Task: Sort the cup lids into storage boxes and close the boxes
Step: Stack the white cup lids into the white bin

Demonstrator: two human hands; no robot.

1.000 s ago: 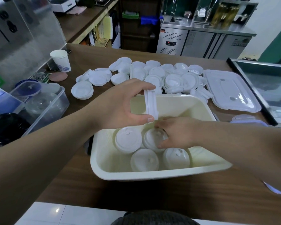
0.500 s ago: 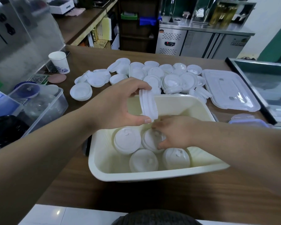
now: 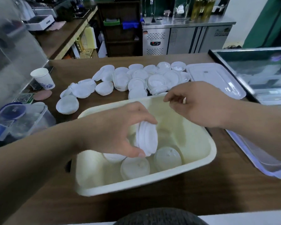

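Your left hand (image 3: 113, 132) has dropped into the box (image 3: 152, 184). A second ago it held its stack (image 3: 147, 138) up near the box's far rim; now thumb and fingers grip that stack on edge, low inside, just above the lids (image 3: 135, 168) already lying on the box floor. The stack is not yet set down.

Your right hand (image 3: 199, 104) has done the opposite. It was down in the box, touching those lids; now it is out and over the far rim, fingers loosely curled and, as far as can be seen, holding nothing.

So this looks like a hand-over of roles: the left is about to place, and the right is probably heading for more from the pile (image 3: 136, 78) beyond the box. Much of that pile is unsorted, and the cover (image 3: 216, 80) lies beyond the box's far right corner, so closing is a long way off.
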